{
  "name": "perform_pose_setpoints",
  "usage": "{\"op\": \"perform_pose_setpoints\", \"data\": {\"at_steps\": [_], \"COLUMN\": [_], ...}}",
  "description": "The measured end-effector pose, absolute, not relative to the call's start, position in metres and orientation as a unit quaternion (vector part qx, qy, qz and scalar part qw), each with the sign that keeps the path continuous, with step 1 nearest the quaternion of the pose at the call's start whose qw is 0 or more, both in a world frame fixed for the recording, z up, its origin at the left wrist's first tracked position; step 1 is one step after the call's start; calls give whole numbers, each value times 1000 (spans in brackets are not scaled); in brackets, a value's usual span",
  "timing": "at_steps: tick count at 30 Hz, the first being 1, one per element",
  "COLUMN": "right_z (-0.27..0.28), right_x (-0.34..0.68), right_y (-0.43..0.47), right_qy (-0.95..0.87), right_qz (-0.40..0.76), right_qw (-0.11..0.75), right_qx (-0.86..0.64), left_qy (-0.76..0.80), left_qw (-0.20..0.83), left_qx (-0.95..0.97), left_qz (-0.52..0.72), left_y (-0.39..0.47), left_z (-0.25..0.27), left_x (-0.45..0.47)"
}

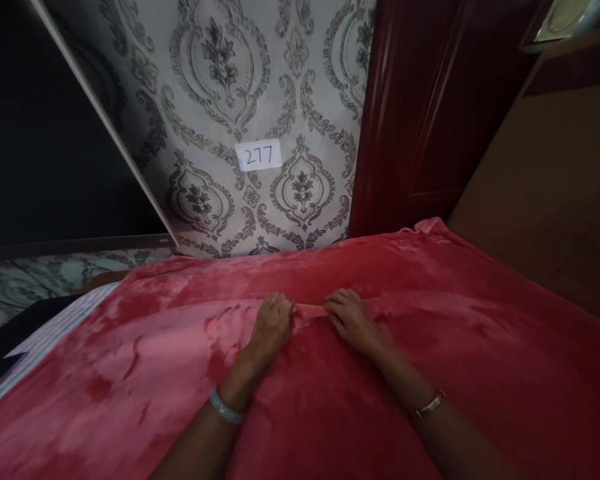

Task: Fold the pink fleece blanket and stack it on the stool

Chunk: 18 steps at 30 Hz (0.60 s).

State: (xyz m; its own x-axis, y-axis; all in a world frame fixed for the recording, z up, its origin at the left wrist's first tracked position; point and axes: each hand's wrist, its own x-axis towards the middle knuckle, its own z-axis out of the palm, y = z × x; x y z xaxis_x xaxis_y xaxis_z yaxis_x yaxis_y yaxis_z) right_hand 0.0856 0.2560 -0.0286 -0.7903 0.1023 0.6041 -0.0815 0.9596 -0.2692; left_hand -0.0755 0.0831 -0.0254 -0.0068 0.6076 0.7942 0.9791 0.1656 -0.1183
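A red plush blanket [170, 373] is spread across the surface in front of me, with patches of lighter and darker pile. My left hand [273, 323] is closed on a fold of it near the middle, its fingers curled. A short way to the right, my right hand [353, 319] pinches the same fold. Between the two hands the fold forms a raised ridge. A pale bangle circles my left wrist, and a thin metal bracelet sits on my right.
Behind the blanket stands a patterned wall [215, 80] bearing a paper label [259, 155] marked 277. A dark red door panel [430, 120] and a brown board [555, 173] rise at right. A black screen [55, 133] is at left, above a striped cloth [75, 320].
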Motion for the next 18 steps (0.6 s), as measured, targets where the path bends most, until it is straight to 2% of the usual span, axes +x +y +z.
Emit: {"op": "perform_pose_setpoints", "data": {"at_steps": [11, 15, 18], "right_z": [-26, -29, -34], "right_x": [93, 96, 98], "right_y": [253, 255, 259], "right_qy": [-888, -887, -892], "right_qz": [104, 97, 110], "right_qw": [447, 451, 438], "right_qx": [15, 23, 30], "left_qy": [-756, -767, -794], "left_qw": [87, -9, -29], "left_qx": [-606, -552, -470], "left_qz": [-234, -326, -385], "left_y": [40, 19, -3], "left_z": [12, 18, 18], "left_x": [-87, -117, -144]}}
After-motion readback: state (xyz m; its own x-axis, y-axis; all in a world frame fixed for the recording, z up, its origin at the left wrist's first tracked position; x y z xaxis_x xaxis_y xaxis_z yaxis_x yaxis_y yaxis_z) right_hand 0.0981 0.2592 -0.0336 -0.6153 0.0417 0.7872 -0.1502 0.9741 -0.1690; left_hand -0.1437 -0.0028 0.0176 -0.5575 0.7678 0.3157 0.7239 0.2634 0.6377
